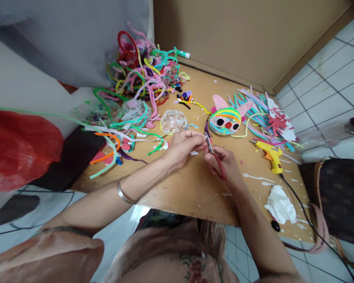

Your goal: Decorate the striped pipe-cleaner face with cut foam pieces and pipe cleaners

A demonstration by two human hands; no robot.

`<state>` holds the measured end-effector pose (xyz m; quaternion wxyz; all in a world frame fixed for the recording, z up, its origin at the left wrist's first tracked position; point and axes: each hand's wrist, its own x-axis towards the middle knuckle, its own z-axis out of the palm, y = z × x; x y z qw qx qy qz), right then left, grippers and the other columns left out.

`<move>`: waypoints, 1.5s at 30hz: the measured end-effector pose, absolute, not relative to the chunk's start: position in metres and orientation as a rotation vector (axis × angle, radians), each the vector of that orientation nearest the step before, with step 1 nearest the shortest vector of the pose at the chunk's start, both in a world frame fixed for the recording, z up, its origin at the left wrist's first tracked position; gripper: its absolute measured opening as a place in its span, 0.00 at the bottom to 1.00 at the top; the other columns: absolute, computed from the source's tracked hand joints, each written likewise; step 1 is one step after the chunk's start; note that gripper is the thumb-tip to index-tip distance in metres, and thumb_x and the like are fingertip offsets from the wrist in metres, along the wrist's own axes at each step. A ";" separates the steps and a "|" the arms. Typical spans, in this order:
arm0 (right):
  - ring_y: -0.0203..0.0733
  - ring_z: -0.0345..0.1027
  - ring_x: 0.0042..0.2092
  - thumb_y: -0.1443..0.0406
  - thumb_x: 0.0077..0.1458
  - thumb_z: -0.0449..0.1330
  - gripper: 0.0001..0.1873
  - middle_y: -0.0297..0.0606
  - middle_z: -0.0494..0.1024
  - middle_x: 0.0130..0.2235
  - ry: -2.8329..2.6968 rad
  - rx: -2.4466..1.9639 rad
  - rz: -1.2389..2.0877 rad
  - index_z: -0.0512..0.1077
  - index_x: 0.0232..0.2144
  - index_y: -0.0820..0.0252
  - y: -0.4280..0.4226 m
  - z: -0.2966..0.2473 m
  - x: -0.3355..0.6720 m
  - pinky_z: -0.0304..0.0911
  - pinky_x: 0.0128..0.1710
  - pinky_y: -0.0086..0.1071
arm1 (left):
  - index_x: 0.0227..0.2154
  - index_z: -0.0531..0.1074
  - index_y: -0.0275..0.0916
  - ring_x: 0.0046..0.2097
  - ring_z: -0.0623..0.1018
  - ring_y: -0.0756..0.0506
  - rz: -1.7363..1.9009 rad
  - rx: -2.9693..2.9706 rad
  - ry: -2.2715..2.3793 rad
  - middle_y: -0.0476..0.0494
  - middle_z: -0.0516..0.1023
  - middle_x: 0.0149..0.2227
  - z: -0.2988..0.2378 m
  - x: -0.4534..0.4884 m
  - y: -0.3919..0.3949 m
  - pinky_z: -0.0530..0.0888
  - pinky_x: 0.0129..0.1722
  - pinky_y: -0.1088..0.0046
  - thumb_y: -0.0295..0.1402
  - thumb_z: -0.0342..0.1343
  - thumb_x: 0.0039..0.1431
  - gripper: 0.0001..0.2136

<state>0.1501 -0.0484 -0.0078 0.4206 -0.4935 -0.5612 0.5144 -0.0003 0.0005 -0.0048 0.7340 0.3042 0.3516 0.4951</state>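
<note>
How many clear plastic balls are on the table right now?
3. One clear ball lies just beyond the left hand; a second and third sit further left among pipe cleaners. More may be hidden.

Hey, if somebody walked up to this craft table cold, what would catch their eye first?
Probably the tangled heap of bright pipe cleaners at the far left of the table, and the striped face with big round eyes right of centre. In front, the right hand holds red-handled scissors against the pinched fingers of the left hand; a yellow glue gun lies to the right.
</note>
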 end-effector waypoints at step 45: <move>0.28 0.53 0.18 0.47 0.53 0.65 0.21 0.24 0.62 0.18 -1.498 -1.239 1.259 0.71 0.30 0.59 -0.050 -0.004 0.153 0.49 0.18 0.25 | 0.19 0.74 0.34 0.25 0.76 0.53 1.041 0.742 0.774 0.48 0.77 0.22 0.001 -0.004 0.000 0.74 0.33 0.75 0.27 0.63 0.42 0.04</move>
